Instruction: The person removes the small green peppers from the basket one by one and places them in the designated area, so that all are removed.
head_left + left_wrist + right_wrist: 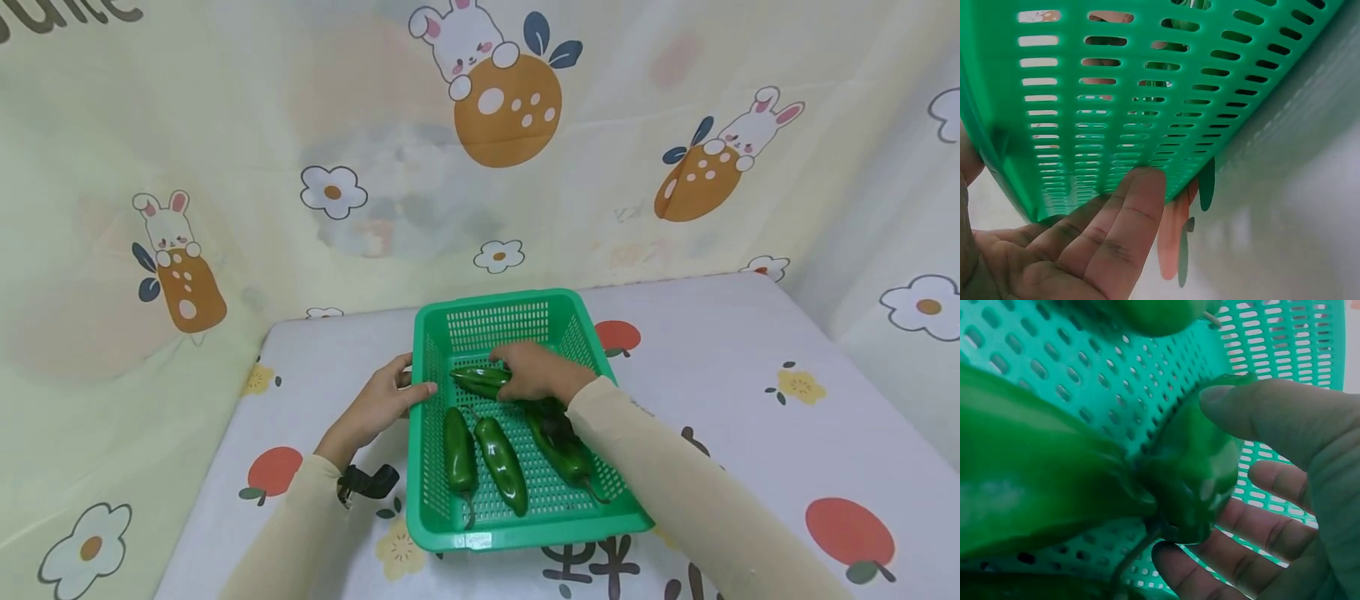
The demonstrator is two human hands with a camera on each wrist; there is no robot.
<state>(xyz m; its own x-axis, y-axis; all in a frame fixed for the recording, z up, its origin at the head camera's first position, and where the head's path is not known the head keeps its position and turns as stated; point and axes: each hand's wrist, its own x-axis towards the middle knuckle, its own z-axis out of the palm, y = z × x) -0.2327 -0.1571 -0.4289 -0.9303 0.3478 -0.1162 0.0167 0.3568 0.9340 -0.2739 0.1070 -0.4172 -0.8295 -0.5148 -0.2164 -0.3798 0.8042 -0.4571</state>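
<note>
White fruit-print tablecloth (720, 358), green basket (540, 535) on it, rabbit-print cloth (600, 217) behind

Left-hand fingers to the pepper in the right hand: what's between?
The basket's left wall. In the head view, the left hand has its fingers outside, thumb over the rim; the held pepper lies inside.

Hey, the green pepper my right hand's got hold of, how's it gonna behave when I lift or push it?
The pepper in your right hand looks glossy, so it may slip a little. It seems to keep its plump shape between thumb and fingers, suggesting fairly stiff. Its rounded sides might let it roll if pushed in the basket.
</note>
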